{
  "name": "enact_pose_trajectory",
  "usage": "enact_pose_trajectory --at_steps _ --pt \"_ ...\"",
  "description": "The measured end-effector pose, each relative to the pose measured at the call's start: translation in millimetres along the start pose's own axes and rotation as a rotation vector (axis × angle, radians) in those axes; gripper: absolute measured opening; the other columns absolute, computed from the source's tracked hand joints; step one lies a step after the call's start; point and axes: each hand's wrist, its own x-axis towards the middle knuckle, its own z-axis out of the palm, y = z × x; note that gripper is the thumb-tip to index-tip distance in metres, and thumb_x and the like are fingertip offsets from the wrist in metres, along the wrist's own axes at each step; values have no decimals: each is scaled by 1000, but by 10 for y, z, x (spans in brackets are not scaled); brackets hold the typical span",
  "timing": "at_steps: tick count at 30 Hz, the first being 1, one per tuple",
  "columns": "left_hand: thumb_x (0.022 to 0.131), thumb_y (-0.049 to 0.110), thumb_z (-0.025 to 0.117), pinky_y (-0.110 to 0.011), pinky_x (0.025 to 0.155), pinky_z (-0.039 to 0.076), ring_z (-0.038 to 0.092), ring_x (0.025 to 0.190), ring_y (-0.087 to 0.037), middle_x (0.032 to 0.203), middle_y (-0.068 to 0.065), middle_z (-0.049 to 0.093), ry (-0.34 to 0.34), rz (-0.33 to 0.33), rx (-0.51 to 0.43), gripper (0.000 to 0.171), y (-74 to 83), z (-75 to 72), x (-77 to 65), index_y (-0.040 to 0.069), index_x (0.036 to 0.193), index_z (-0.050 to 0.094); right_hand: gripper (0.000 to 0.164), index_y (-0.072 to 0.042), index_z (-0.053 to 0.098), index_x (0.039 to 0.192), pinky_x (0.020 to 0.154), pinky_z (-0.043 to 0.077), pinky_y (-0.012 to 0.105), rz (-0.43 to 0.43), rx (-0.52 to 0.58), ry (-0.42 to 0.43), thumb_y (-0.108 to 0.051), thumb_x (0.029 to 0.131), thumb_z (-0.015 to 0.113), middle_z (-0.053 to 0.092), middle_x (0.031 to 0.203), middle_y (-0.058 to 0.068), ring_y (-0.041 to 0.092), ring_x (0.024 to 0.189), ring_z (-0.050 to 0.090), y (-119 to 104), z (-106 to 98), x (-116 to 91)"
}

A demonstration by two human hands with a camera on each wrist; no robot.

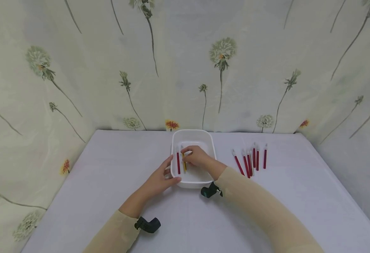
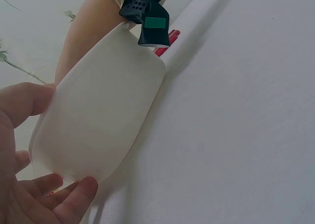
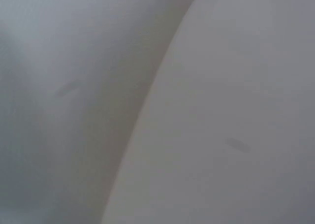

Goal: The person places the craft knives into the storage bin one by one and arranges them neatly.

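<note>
A white plastic tub (image 1: 211, 149) stands at the middle back of the table. My left hand (image 1: 160, 179) holds its near left corner, thumb at the near rim and fingers along the outer left wall; the left wrist view shows this hand (image 2: 29, 184) against the tub wall (image 2: 98, 106). Inside the tub, my right hand (image 1: 197, 157) pinches a slim yellow pen (image 1: 185, 166), its fingers hiding part of the barrel. Left of it in the tub lies a red pen (image 1: 178, 163), roughly parallel. The right wrist view shows only the tub's pale wall (image 3: 221, 115), close and blurred.
Several red pens (image 1: 257, 160) with clear ends lie loosely grouped on the table right of the tub, beyond my right forearm. A white cloth (image 1: 125, 147) covers the table. Behind stands a flower-patterned backdrop (image 1: 178, 88).
</note>
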Motion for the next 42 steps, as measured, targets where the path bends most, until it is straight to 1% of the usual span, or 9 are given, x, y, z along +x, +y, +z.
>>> enact_pose_trajectory --at_steps 5,10,14,20,27,32,37,42 --pt "89 32 77 -47 103 49 45 139 -33 162 -9 29 -2 6 -8 91 -9 0 8 24 161 21 38 -14 66 128 72 53 29 -11 3 1 -16 91 72 66 109 8 20 87 61 -4 -5 -17" --pt "89 32 77 -46 103 48 45 139 -32 163 -9 29 -3 15 -16 92 -22 0 12 23 161 20 37 -14 66 128 79 55 33 -33 -34 2 -16 91 71 66 110 8 21 90 62 11 0 -14" --pt "89 33 77 -47 103 48 45 139 -33 162 -9 29 -4 13 -14 92 -27 2 11 23 161 20 37 -16 66 128 82 57 35 -32 -49 5 -17 91 72 66 111 8 22 91 63 14 8 -22" --pt "89 32 78 -47 104 47 44 139 -32 162 -9 30 -6 4 -23 92 -16 1 5 23 161 21 35 -13 67 126 80 55 34 -49 -43 8 -13 91 70 66 110 9 22 91 61 6 6 -29" --pt "88 35 78 -47 104 47 44 140 -32 163 -9 29 -7 8 -4 93 -14 2 2 24 161 21 33 -13 67 127 83 56 37 -49 -33 24 -15 94 68 66 112 11 23 94 63 20 -6 -28" --pt "89 34 77 -48 104 47 45 139 -33 163 -10 29 -7 13 1 92 -17 -7 14 23 161 20 32 -12 67 126 82 57 37 -59 -34 41 -15 94 67 67 111 11 23 92 64 28 -6 -23" --pt "90 32 76 -49 104 47 45 139 -34 163 -11 29 -6 16 -1 91 -12 -9 16 22 161 20 30 -13 68 124 82 58 35 -57 -16 65 -17 94 68 67 113 10 22 92 64 17 -35 -46" --pt "89 33 77 -50 104 47 45 139 -33 163 -10 29 -6 3 -1 91 2 -9 2 23 161 21 29 -12 69 123 80 58 32 -86 -7 94 -17 94 69 68 113 10 22 93 64 -11 -89 -78"
